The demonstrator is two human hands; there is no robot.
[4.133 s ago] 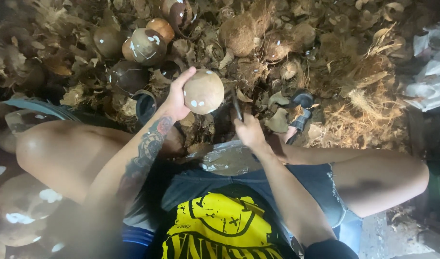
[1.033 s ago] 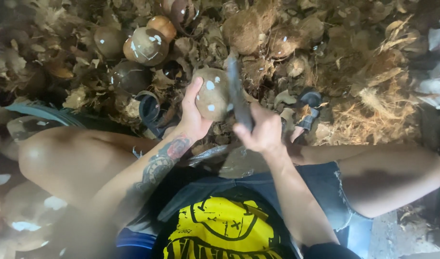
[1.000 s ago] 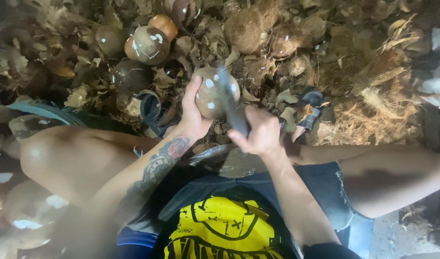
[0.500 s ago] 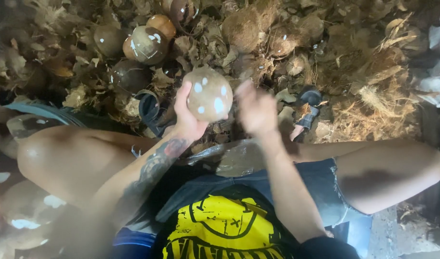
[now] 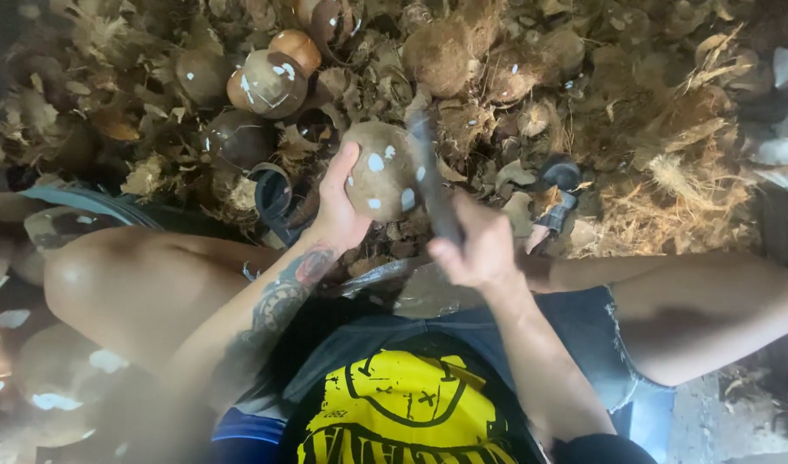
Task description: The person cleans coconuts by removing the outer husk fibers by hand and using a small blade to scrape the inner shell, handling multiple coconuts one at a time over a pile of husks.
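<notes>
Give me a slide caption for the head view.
Left hand cradles a husked coconut while right hand holds a dark blade against it.

One husked coconut (image 5: 378,172) held up, one dark blade (image 5: 435,185) against it; about six more coconuts (image 5: 269,82) on the husk litter (image 5: 669,146); two hands (image 5: 475,249).
</notes>
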